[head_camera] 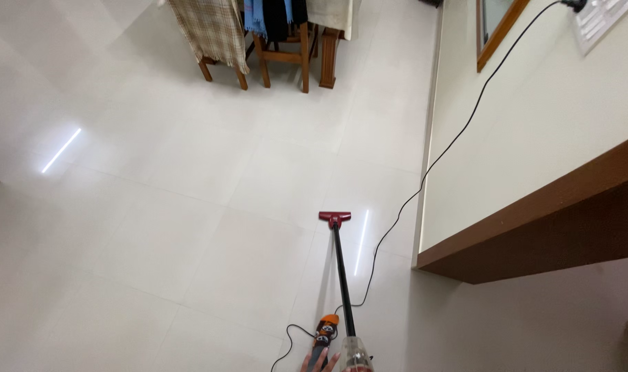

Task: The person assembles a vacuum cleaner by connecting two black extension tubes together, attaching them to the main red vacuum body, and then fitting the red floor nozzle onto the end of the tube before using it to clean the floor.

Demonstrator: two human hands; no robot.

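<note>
Fingers of one hand [322, 361] reach our stick vacuum cleaner [343, 289] at the frame's bottom edge.
We cannot tell which hand it is or whether its grip is closed; the red floor head [335, 218] rests on pale tiles [190, 227], black cord [424, 176] trailing to a wall socket [574, 4].

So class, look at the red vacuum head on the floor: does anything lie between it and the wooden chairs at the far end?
Nothing visible does. Bare pale tiles stretch from the vacuum head to the chairs. The black cord runs to the right, along the wall.
</note>
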